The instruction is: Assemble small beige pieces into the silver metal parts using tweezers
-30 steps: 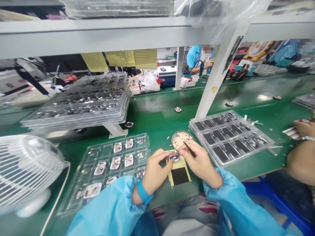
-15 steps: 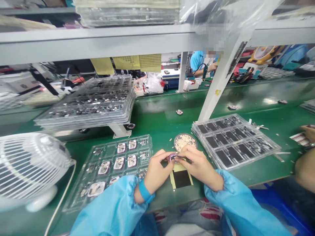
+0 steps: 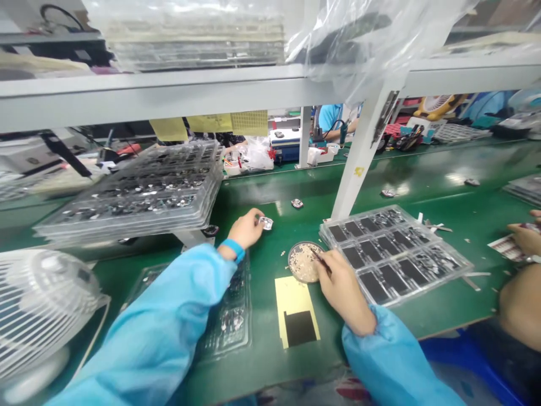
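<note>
Above the green bench my left hand (image 3: pixel 246 229) pinches a small white-faced square part (image 3: pixel 266 223) by its left edge. My right hand (image 3: pixel 340 282) grips dark tweezers (image 3: pixel 318 256), whose tip is over a round dish (image 3: pixel 303 263) of small beige pieces. Below the dish lies a yellow sheet (image 3: pixel 286 290) with a black rectangle (image 3: pixel 301 328) on it. A clear compartment tray (image 3: pixel 226 344) with small parts sits partly hidden under my left sleeve. To the right of the dish, a stack of clear trays (image 3: pixel 406 248) holds dark flat pieces.
A white fan (image 3: pixel 46 304) stands at the left edge. Stacked clear trays (image 3: pixel 135 186) rest on a raised support behind it. A slanted white post (image 3: pixel 359 163) rises behind the right trays. Another person's hand (image 3: pixel 524 239) is at the far right.
My hands have parted. The left has moved up and away with a square part; the right has brought the tweezers over the dish. The camera view has shifted slightly.
</note>
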